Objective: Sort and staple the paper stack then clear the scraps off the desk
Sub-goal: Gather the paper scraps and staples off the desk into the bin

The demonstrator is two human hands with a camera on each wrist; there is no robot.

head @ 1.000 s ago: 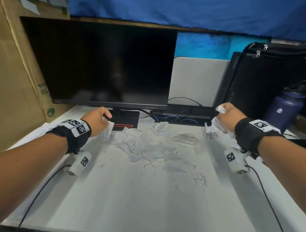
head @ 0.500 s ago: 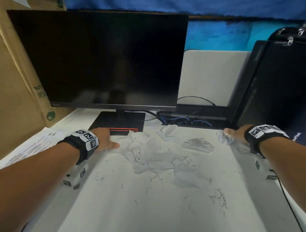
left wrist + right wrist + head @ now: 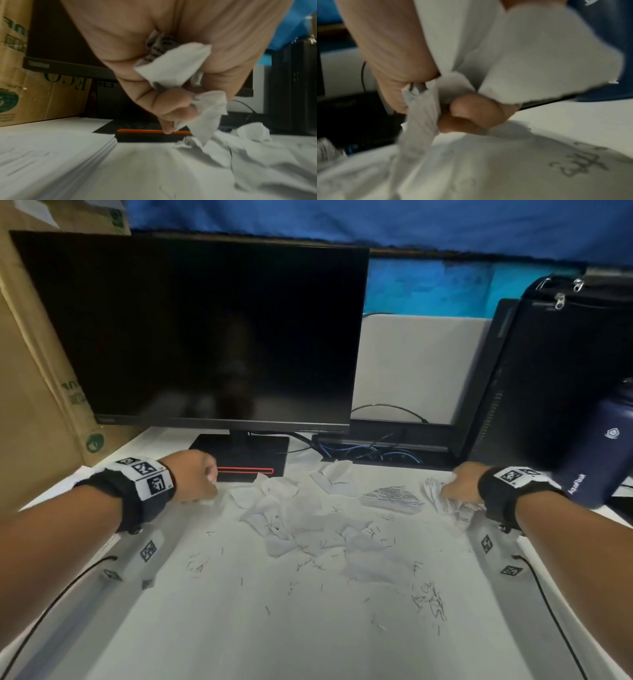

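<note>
Torn white paper scraps (image 3: 301,518) and several loose staples (image 3: 428,601) litter the middle of the white desk (image 3: 274,628). My left hand (image 3: 197,477) sits low on the desk by the monitor base, fingers curled round crumpled scraps (image 3: 173,65). My right hand (image 3: 460,484) at the far right grips a bunch of printed scraps (image 3: 445,501), seen crumpled between thumb and fingers (image 3: 423,108). A printed triangular scrap (image 3: 390,496) lies between the pile and my right hand. A flat paper stack (image 3: 51,148) lies on the desk at the left.
A dark monitor (image 3: 191,330) on a black base (image 3: 239,453) fills the back. A cardboard box (image 3: 41,405) stands at left. A black PC tower (image 3: 555,378) and a navy bottle (image 3: 596,460) stand at right. Cables (image 3: 370,453) lie behind the scraps.
Both hands dropped from above the desk down onto its surface, still clutching scraps. The left hand has closed into a fist near the monitor base; the right now gathers scraps at the desk's right side.
</note>
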